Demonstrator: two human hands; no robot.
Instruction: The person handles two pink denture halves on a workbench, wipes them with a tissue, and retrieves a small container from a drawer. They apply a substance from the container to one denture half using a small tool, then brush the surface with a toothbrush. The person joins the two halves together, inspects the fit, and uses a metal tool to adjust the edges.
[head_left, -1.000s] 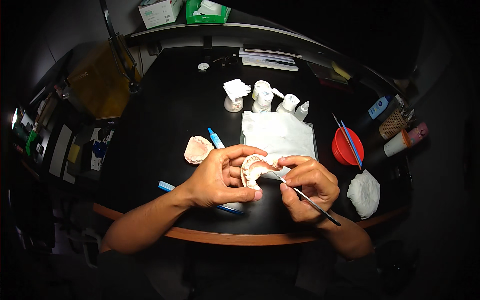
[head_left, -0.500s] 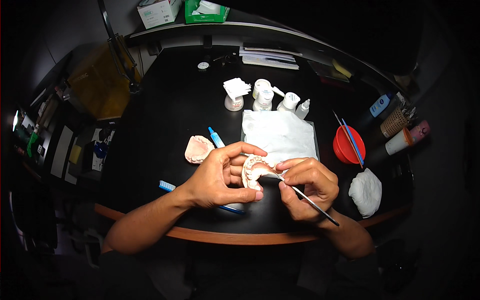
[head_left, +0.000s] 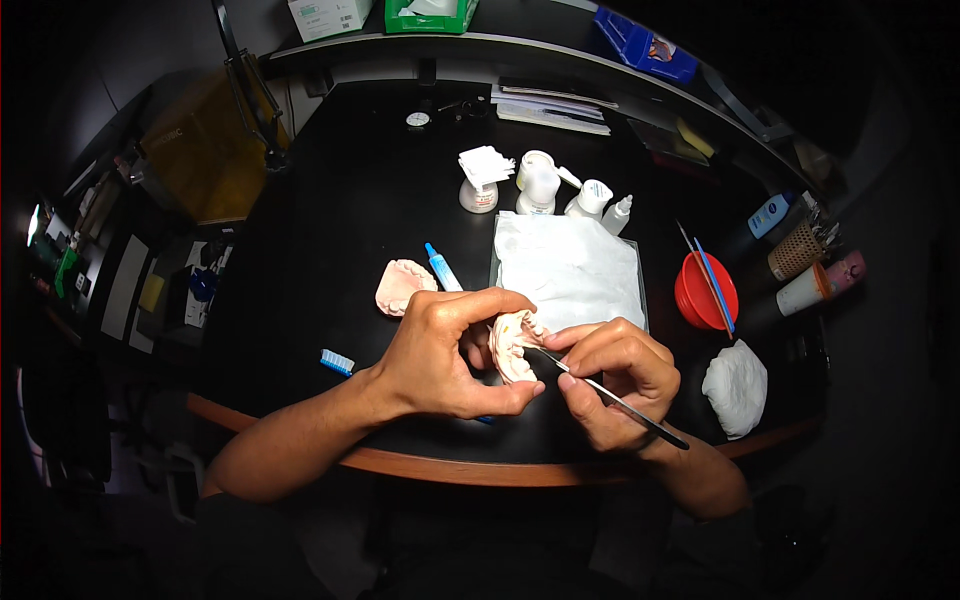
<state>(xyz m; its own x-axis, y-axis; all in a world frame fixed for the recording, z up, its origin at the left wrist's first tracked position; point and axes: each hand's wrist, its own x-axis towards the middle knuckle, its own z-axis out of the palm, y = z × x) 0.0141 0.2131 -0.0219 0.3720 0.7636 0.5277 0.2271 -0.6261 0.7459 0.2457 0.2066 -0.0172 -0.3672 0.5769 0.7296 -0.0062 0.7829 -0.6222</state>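
My left hand [head_left: 440, 350] curves around a pale plaster dental cast [head_left: 507, 350], thumb on its near edge and fingers on its far side. My right hand [head_left: 628, 375] pinches a slim metal dental instrument [head_left: 622, 403] like a pencil. Its thin tip meets or nearly meets the inner side of the cast's arch; exact contact is too small to tell. Behind my left hand lies a second, pinkish cast [head_left: 402, 286], and beside that a blue-capped tube [head_left: 441, 266]. A blue toothbrush [head_left: 337, 361] passes under my left wrist, which hides most of its handle.
White paper towel [head_left: 568, 262] covers a slab behind my hands, with several white bottles [head_left: 539, 188] beyond. To the right stand a red bowl [head_left: 692, 297] with two slender tools across it, a crumpled white cloth [head_left: 737, 388] and a cup [head_left: 803, 290]. A wooden edge [head_left: 430, 467] borders the black desk.
My left hand has turned the cast, so its arch shows narrower. The instrument stays in my right hand, its tip shifted slightly along the arch. The whole view has moved a little.
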